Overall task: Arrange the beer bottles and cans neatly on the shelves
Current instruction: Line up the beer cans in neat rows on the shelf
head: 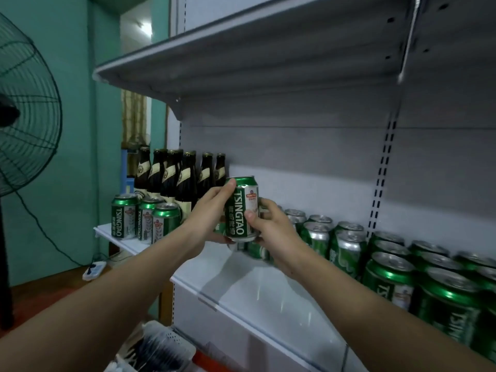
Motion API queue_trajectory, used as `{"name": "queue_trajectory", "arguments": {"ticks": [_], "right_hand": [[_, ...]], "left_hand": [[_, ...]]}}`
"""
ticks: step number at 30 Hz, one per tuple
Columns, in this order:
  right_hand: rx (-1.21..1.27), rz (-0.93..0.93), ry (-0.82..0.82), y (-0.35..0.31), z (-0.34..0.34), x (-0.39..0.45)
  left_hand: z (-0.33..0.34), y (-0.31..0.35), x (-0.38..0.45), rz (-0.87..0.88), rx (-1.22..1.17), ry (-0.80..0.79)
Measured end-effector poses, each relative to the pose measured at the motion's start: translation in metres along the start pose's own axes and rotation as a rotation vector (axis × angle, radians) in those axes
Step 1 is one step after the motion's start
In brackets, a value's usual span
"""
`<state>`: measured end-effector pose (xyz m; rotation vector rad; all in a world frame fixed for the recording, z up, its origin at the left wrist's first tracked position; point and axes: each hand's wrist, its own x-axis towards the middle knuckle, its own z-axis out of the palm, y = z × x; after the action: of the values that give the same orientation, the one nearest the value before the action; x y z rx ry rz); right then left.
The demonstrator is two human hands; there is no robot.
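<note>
- Nearest, at the lower edge, a pale tray (161,345) holds dark things too blurred to name.
- On the shelf (268,291), a crowd of green cans (389,267) stands loosely at the right, apparently not yet lined up.
- Mid-shelf, the left hand (206,216) and right hand (276,232) both have their fingers clamped on one upright can (241,210), lifted above the shelf.
- Farther left, three cans (145,218) front a row of brown bottles (177,175); that end looks tidy, so roughly half remains.
</note>
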<state>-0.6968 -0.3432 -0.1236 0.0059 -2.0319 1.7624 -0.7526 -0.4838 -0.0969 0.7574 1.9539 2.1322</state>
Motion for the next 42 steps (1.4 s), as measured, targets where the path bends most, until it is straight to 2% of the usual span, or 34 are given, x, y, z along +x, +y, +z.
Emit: {"name": "queue_trajectory", "arguments": {"ticks": [9,16,24,30,35,42], "right_hand": [[-0.004,-0.046,0.148,-0.054,-0.075,-0.053],[-0.092,-0.090,0.294,-0.084,-0.160,-0.109],[-0.240,-0.115,0.483,-0.108,-0.255,-0.183],[-0.309,-0.149,0.672,-0.122,-0.317,-0.249],[-0.351,-0.145,0.812,-0.133,-0.362,-0.312],[-0.390,-0.048,0.890,-0.126,-0.403,-0.391]], "left_hand": [[0.080,0.049,-0.022,0.090,0.069,-0.160],[0.173,0.070,-0.041,0.220,0.055,-0.346],[0.290,0.088,-0.071,0.395,0.176,-0.498],[0.377,0.095,-0.108,0.366,0.010,-0.677],[0.444,0.102,-0.147,0.384,-0.029,-0.788],[0.509,0.091,-0.193,0.419,0.137,-0.886]]}}
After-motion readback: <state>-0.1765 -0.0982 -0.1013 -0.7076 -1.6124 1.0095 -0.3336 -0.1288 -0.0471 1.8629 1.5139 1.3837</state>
